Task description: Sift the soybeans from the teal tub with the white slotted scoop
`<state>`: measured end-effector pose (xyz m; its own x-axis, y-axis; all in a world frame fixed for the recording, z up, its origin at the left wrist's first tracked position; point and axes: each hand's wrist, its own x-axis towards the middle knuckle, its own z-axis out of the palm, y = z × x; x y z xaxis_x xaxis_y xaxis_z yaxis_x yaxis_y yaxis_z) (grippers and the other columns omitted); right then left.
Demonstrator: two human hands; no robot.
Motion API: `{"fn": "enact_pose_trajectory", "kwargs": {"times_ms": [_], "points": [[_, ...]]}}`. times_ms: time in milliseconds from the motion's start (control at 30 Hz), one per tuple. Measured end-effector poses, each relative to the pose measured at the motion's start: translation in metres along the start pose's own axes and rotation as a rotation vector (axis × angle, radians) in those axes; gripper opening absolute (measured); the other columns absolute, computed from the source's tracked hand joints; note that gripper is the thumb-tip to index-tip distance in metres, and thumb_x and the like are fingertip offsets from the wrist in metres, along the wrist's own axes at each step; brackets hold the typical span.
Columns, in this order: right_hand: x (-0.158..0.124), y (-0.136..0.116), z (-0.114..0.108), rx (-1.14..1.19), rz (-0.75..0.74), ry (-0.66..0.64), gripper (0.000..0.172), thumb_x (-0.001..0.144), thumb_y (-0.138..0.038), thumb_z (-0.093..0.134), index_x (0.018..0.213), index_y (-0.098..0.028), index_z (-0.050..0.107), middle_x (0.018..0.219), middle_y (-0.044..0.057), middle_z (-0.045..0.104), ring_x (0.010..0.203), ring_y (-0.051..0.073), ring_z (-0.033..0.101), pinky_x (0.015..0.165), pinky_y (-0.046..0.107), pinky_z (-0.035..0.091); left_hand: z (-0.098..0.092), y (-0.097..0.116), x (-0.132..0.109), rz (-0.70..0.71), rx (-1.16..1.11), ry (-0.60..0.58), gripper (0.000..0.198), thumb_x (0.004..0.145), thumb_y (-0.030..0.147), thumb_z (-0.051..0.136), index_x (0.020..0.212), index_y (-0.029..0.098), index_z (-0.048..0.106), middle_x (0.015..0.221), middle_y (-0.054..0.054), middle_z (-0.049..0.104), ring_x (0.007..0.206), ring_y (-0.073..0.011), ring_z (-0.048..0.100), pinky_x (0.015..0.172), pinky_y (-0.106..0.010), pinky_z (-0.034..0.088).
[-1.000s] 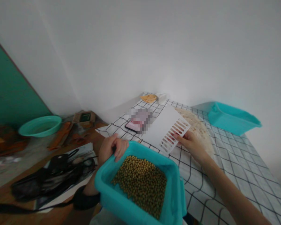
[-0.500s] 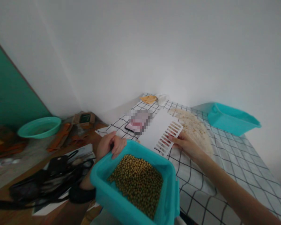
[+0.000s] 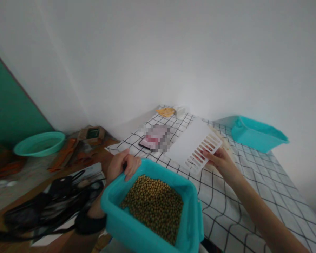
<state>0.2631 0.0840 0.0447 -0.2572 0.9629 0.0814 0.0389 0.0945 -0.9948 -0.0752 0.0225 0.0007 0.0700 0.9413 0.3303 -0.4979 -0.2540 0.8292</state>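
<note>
A turquoise plastic basin point(image 3: 150, 242) in front of me holds a heap of small round beans point(image 3: 154, 207), tan to greenish. My left hand point(image 3: 125, 163) is closed over the basin's far left rim. In my right hand point(image 3: 218, 161) is a thin white plastic board point(image 3: 189, 142) with a row of slots along its near edge; my fingers grip it at the slots. The board is tilted above the table, apart from the basin. Behind it, partly hidden, lies a pale heap point(image 3: 228, 144) of fine material.
A second turquoise basin point(image 3: 258, 140) stands at the back right on the checked cloth point(image 3: 255, 189). A phone point(image 3: 150, 140) and yellow cloth point(image 3: 165, 112) lie farther back. At left are black straps and bags point(image 3: 63, 193), a round green basin point(image 3: 39, 144) and a cardboard box point(image 3: 92, 134).
My right hand has moved right with the slotted board, which now covers more of the pale heap. My left hand stays on the rim. The view has shifted slightly.
</note>
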Motion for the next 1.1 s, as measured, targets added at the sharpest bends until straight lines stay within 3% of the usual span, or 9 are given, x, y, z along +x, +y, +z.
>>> {"fn": "enact_pose_trajectory", "kwargs": {"times_ms": [133,233,333,500,633,800,1100], "points": [[-0.009,0.008,0.012,0.011,0.058,-0.012,0.034,0.078,-0.051,0.085,0.098,-0.025,0.079,0.102,0.008,0.082,0.093,0.029,0.077,0.089,0.048,0.061,0.007,0.004,0.001,-0.024,0.003,-0.076,0.066,0.097,0.054,0.06,0.041,0.02,0.05,0.033,-0.004,0.041,0.037,-0.0142,0.038,0.053,-0.034,0.039],[-0.008,0.012,0.008,0.013,0.029,0.061,0.037,0.075,-0.052,0.088,0.096,-0.024,0.079,0.098,0.008,0.082,0.09,0.03,0.078,0.087,0.048,0.062,0.015,0.005,-0.001,-0.049,-0.007,-0.074,0.064,0.101,0.046,0.053,0.042,0.02,0.05,0.034,-0.004,0.041,0.037,-0.0141,0.037,0.057,-0.036,0.038],[-0.003,0.014,-0.019,-0.019,-0.044,0.183,0.039,0.069,-0.054,0.091,0.091,-0.024,0.079,0.09,0.007,0.082,0.085,0.031,0.078,0.083,0.05,0.063,0.025,0.005,-0.002,-0.068,-0.026,-0.069,0.064,0.102,0.041,0.047,0.042,0.02,0.048,0.034,-0.004,0.041,0.037,-0.0147,0.036,0.058,-0.036,0.036],[-0.009,0.018,-0.071,-0.089,-0.036,0.302,0.038,0.072,-0.052,0.091,0.093,-0.022,0.08,0.097,0.01,0.083,0.091,0.034,0.079,0.087,0.053,0.063,0.042,0.001,0.002,-0.082,-0.065,-0.07,0.064,0.102,0.041,0.045,0.041,0.021,0.045,0.033,-0.004,0.04,0.039,-0.0157,0.033,0.058,-0.036,0.034],[-0.018,0.018,-0.08,-0.087,-0.053,0.298,0.035,0.076,-0.049,0.089,0.096,-0.022,0.08,0.1,0.01,0.083,0.092,0.033,0.079,0.086,0.051,0.064,0.053,-0.005,0.002,-0.078,-0.085,-0.072,0.065,0.102,0.043,0.047,0.041,0.021,0.048,0.034,-0.004,0.041,0.039,-0.0158,0.033,0.059,-0.036,0.037],[-0.009,0.007,-0.056,-0.071,-0.095,0.285,0.038,0.074,-0.05,0.089,0.096,-0.02,0.079,0.099,0.011,0.083,0.091,0.033,0.08,0.083,0.05,0.065,0.053,-0.01,-0.003,-0.101,-0.099,-0.044,0.064,0.102,0.041,0.048,0.041,0.021,0.05,0.034,-0.003,0.041,0.039,-0.0153,0.032,0.06,-0.035,0.038],[0.019,0.0,0.023,-0.105,-0.176,0.057,0.031,0.08,-0.049,0.08,0.096,-0.023,0.075,0.093,0.006,0.082,0.081,0.028,0.079,0.069,0.039,0.065,0.05,-0.012,-0.01,-0.126,-0.089,0.024,0.064,0.102,0.038,0.045,0.041,0.021,0.051,0.033,-0.002,0.043,0.038,-0.0138,0.033,0.063,-0.034,0.036]]}}
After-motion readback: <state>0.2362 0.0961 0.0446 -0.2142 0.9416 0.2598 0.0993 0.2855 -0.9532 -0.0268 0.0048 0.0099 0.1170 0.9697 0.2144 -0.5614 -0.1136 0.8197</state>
